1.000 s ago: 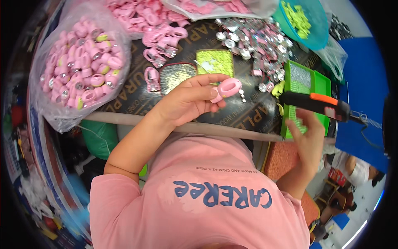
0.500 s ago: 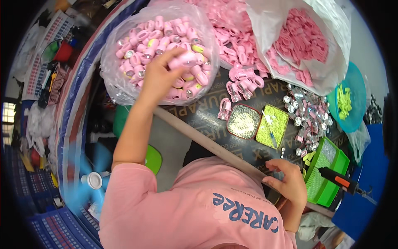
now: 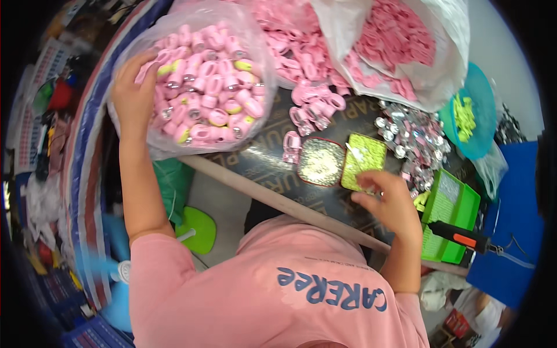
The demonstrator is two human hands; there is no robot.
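Note:
At the left rim of a clear plastic bag (image 3: pixel 255 35), my left hand (image 3: pixel 132 95) reaches in among small pink plastic casings (image 3: pixel 212 87). Its thumb and index finger are apart, with pink showing between them; no firm grasp is visible. Many of the casings have round silver ends, and some show yellow-green parts. My right hand (image 3: pixel 390 200) hovers by the near edge of a square tray (image 3: pixel 376 145) of small yellow-green pieces. Its fingers are curved and apart, with nothing visible between them. Beside that tray stands another tray (image 3: pixel 321 162) holding small pale and silvery pieces.
Loose pink clips (image 3: pixel 316 104) and a pile of silver-and-pink parts (image 3: pixel 415 139) lie on the dark table. Farther back are a white sack (image 3: pixel 452 35) and a teal bowl (image 3: pixel 487 110). A black-and-orange electric screwdriver (image 3: pixel 458 236) rests over a green tray (image 3: pixel 447 255).
My left hand has moved left across the bag; the pink casing it held over the middle is no longer clearly seen in it. My right hand has risen from the table edge to the yellow-green tray.

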